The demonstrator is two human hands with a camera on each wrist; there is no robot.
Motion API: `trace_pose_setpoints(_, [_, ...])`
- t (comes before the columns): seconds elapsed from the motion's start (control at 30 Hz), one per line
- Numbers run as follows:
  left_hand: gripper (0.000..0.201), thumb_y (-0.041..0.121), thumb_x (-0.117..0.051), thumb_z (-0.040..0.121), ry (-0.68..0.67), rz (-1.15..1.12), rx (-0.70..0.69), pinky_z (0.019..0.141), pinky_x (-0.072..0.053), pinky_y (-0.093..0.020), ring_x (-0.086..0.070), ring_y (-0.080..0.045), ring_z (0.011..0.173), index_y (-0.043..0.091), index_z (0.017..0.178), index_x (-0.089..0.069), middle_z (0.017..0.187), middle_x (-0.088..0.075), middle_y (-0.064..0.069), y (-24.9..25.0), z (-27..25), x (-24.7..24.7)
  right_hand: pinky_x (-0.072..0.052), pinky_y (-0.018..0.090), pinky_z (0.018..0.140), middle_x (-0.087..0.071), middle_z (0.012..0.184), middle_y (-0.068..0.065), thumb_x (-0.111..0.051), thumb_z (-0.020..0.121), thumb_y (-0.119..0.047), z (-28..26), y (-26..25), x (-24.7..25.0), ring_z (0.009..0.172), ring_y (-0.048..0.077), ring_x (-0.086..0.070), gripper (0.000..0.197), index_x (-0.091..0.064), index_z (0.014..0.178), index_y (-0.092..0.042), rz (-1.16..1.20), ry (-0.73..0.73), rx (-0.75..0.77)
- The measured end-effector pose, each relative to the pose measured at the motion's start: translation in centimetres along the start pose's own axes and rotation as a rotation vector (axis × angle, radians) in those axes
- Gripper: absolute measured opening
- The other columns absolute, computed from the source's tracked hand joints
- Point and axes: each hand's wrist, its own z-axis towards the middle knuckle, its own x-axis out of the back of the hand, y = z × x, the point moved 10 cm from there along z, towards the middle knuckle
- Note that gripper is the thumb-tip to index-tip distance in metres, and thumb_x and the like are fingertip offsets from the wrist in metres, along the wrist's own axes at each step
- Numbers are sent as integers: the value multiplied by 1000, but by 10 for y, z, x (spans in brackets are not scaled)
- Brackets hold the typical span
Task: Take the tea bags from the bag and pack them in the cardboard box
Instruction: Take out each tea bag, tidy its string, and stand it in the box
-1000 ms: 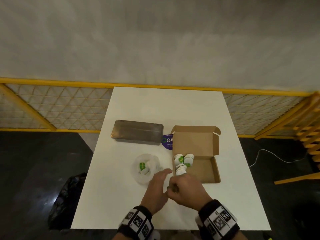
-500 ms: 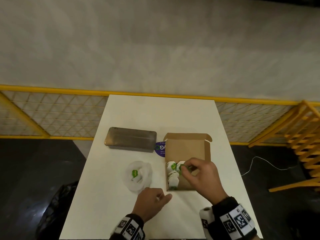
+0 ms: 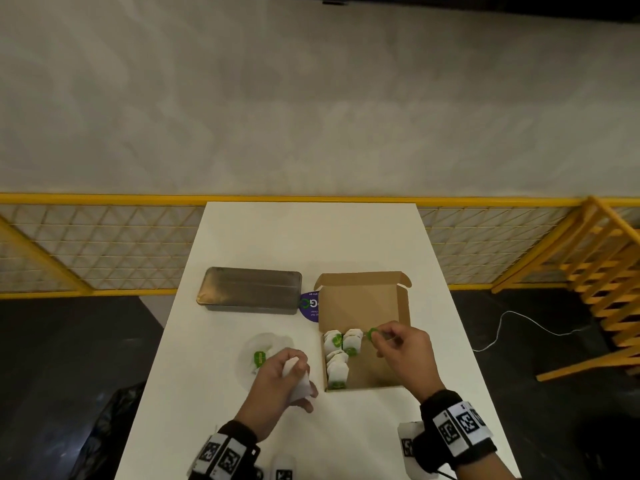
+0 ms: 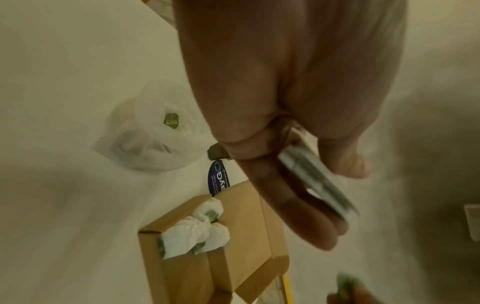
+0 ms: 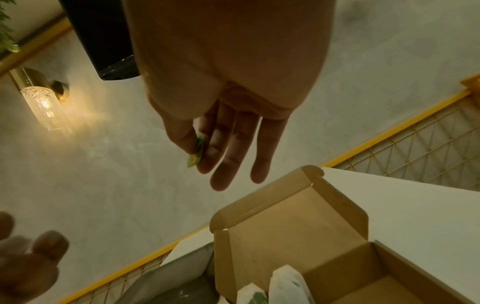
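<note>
From the head view, the left hand (image 3: 277, 379), empty half a second ago, now grips a white tea bag (image 3: 300, 385) at 3 o'clock of the plastic bag (image 3: 266, 358), while the right hand (image 3: 403, 351) has lifted a green tag (image 3: 373, 333) above the cardboard box (image 3: 363, 306), so another bag is likely on its way in. The left wrist view adds the fingers (image 4: 291, 197) curled round that tea bag's edge. The right wrist view alone shows thumb and forefinger pinching the tag, other fingers straight.
</note>
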Motion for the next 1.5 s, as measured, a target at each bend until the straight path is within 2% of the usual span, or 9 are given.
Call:
trace_pose_setpoints(0.27, [23,-2,-46,94,157,-391,98,69,-59,-42,-56,-28,84,2,115,-56,94,-54,-19,-2,10,19,-55,29,66,-67,68,-23,-75,80,-30,-18,-2,-11,64,5,-65,18,-65,69,-40,-16,-72,39])
trace_pose_setpoints(0.4, [27,4,-55,94,306,-213,13,77,-57,-36,-57,-26,106,11,120,-59,115,-57,-7,5,16,31,-40,9,62,-62,67,-32,-73,82,-30,-38,-27,-41,67,-3,-59,24,-60,64,-40,-36,-298,101])
trace_pose_setpoints(0.53, [19,6,-65,89,458,-162,-68,79,-56,-34,-63,-26,100,12,108,-65,105,-67,-9,9,16,37,-51,19,67,-64,67,-22,-66,74,-51,-60,-47,-75,68,3,-61,16,-62,62,-41,-82,-511,152])
trace_pose_setpoints(0.67, [11,14,-70,85,501,30,-112,87,-57,-42,-65,-27,93,14,96,-69,95,-70,-7,9,15,33,-47,14,65,-68,77,-19,-70,82,-42,-78,-75,-99,68,5,-59,15,-75,84,-28,-31,-697,209])
trace_pose_setpoints(0.87, [5,5,-69,86,346,32,-156,63,-55,-28,-67,-21,70,3,91,-68,77,-73,-11,18,9,4,-54,24,69,-70,81,-12,-72,86,-22,-43,-69,-75,72,10,-61,10,-76,86,-31,235,-425,114])
trace_pose_setpoints(1.03, [10,4,-64,89,266,-37,-122,68,-58,-33,-69,-22,77,3,95,-72,85,-74,-10,14,11,-10,-57,37,62,-71,75,0,-77,81,-12,-32,-30,-72,62,17,-63,18,-73,76,-28,436,-218,-209])
trace_pose_setpoints(1.2, [21,14,-52,98,229,-83,-94,69,-57,-30,-71,-20,82,5,96,-71,90,-74,-8,13,10,-18,-57,34,64,-72,79,1,-79,78,-14,-28,-11,-71,72,15,-67,12,-70,80,-23,386,-103,-240])
trace_pose_setpoints(1.33, [15,12,-59,95,171,23,-137,75,-58,-31,-71,-22,88,8,102,-72,93,-75,-6,14,14,-22,-58,37,66,-71,78,-4,-81,76,-24,-25,-1,-71,72,18,-66,12,-70,77,-28,296,-113,-205])
trace_pose_setpoints(1.5, [16,6,-62,91,106,236,-163,77,-58,-31,-69,-21,85,13,95,-75,88,-74,-4,11,28,-27,-54,28,57,-69,88,5,-77,81,-13,-22,9,-80,69,19,-65,21,-69,97,-24,405,-306,-271])
